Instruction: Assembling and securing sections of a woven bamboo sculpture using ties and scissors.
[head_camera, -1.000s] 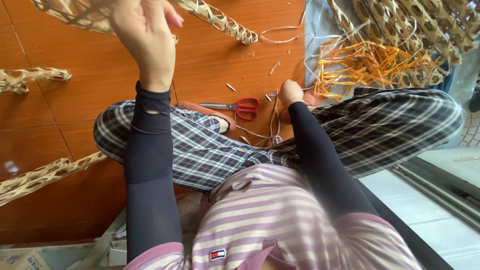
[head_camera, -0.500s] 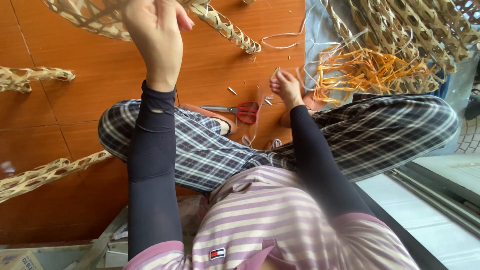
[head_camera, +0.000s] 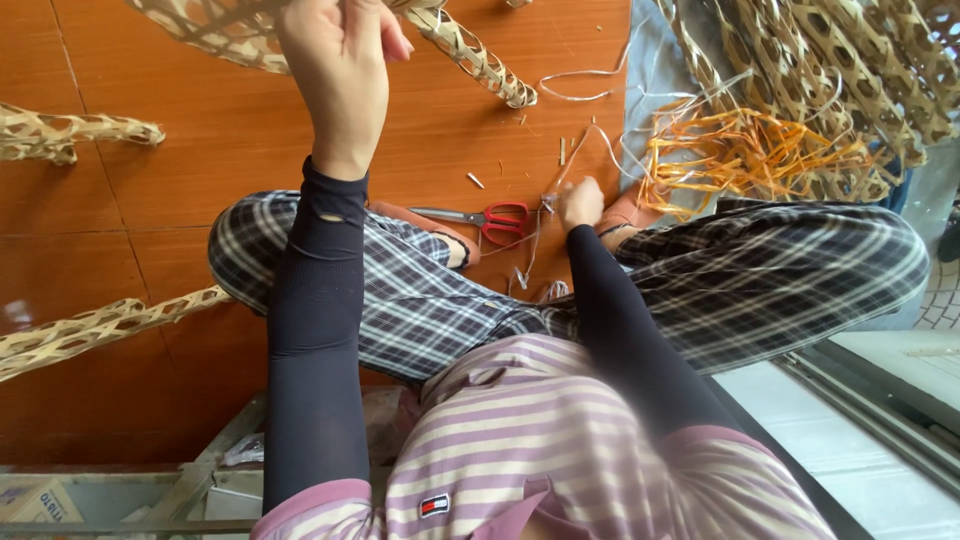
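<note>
Tiled floor (head_camera: 200, 150). Left hand (head_camera: 340, 60) grips the basket (head_camera: 215, 25) rim, light and springy; right hand (head_camera: 580, 200) pinches a pale, limp strip (head_camera: 585, 140).

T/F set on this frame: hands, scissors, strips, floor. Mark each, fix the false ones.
1. The left hand is raised at the woven lattice piece. True.
2. The scissors have blue handles. False: the handles are red.
3. The right hand is low, at thin pale strips near the floor. True.
4. The right hand holds the scissors. False: they lie on the floor beside it, untouched.
5. The orange strips are piled to the person's right. True.
6. The floor is green carpet. False: it is reddish-brown tile.
</note>
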